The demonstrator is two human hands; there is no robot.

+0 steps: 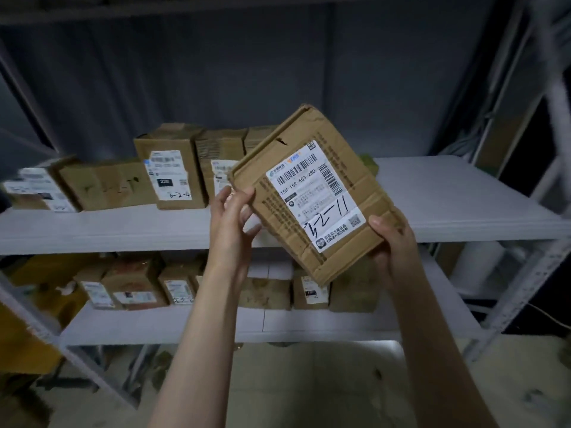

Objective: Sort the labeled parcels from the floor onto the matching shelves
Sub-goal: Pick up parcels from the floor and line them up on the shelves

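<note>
Though tilted, parcel between curled hands

We get a dim, bluish-grey shot. Brightest areas: the white shipping label on the flat brown cardboard parcel, and a light patch on the pale concrete floor under the lower white shelf board. Top of frame sits in shadow. Smear on the white metal shelf upright, right edge; brown cardboard boxes at left edge blurred. Straight lines bow toward the edges.
</note>
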